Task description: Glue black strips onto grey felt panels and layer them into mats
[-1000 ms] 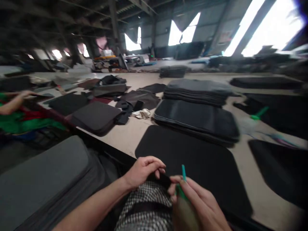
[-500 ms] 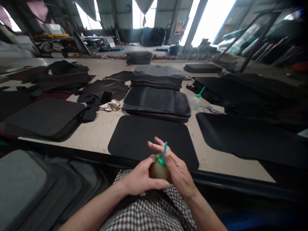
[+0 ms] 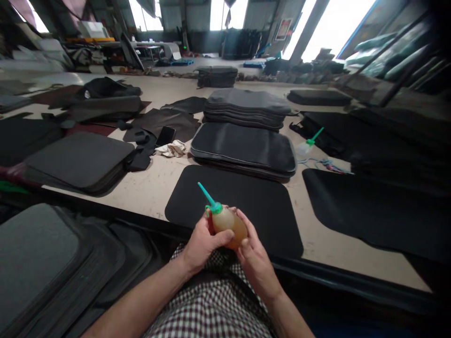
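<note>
Here, fingers (image 3: pixel 250 226) hold the bottle (image 3: pixel 225 219) near the table edge (image 3: pixel 144 211).

Your squeeze bottle (image 3: pixel 230 227): translucent plastic, smooth, faint gloss; nozzle (image 3: pixel 207 195) opaque green plastic. Before you, black sheet (image 3: pixel 264 206): matt, even; leather or cloth, cannot tell. Top panel (image 3: pixel 243 145) beyond: smooth, soft sheen. Your checked garment (image 3: pixel 207 303): woven cloth, matt. Rag (image 3: pixel 172 149): crumpled cloth. Tabletop (image 3: pixel 144 195): smooth, scuffed.

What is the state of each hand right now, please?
Left hand: closed around the green-capped bottle, thumb across it.
Right hand: holding the same bottle from its other side, fingers against it.
</note>
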Motion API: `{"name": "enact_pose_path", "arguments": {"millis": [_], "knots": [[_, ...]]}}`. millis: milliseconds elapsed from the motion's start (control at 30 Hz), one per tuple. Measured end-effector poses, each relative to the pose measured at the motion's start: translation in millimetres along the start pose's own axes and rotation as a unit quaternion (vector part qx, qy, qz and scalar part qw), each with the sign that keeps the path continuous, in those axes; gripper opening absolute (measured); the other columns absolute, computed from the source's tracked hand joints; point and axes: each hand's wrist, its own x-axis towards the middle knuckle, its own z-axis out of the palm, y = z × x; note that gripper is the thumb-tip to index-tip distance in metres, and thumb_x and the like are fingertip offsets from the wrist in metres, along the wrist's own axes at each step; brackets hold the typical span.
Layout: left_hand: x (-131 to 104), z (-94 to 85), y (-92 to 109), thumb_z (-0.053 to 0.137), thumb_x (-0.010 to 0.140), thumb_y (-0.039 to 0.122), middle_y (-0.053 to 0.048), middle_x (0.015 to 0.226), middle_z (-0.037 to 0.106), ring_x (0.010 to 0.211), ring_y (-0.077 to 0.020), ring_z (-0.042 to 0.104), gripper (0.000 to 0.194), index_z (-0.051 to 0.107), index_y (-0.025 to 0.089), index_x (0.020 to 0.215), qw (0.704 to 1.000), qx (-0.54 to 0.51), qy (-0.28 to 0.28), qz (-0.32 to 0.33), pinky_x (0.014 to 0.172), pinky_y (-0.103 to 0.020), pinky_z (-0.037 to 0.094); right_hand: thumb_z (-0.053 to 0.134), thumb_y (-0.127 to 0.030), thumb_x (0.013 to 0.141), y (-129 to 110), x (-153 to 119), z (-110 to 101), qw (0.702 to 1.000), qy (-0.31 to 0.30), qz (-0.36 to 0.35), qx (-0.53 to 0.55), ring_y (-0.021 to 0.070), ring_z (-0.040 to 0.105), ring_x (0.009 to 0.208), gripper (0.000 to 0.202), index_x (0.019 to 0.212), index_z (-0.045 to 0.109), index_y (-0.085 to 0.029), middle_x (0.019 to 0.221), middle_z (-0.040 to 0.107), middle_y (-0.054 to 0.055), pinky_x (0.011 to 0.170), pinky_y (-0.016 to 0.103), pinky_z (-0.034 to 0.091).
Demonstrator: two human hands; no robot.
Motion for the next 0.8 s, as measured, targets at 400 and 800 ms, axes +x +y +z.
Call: {"name": "enact_pose_path", "arguments": {"millis": [400, 800], "knots": [[6.8, 6.9, -13.9, 0.08, 0.083, 0.043, -0.015, 0.145, 0.059, 0.132, -0.0296, 0.056, 0.068, 0.054, 0.018, 0.141, 0.998, 0.011, 0.041, 0.034, 0.114, -0.041, 0.043, 0.084, -0.031, 0.087, 8.4, 9.7, 15.5, 0.996, 0.054, -0.048, 0.053, 0.0277, 0.053, 0.133, 0.08, 0.151, 0.037, -0.029, 0.15, 0.05, 0.01, 0.115, 0.042, 0.042], [7.1, 2.1, -16.6, 0.082, 0.081, 0.036, -0.011, 0.121, 0.063, 0.084, -0.0192, 0.064, 0.076, 0.046, 0.024, 0.147, 0.999, 0.014, -0.006, -0.028, 0.051, -0.021, 0.054, 0.066, -0.051, 0.097, 0.0, 7.6, 8.4, 0.991, 0.073, -0.001, 0.109, 0.023, 0.062, 0.09, 0.05, 0.133, 0.057, -0.018, 0.123, 0.064, 0.013, 0.06, 0.028, 0.055]]}}
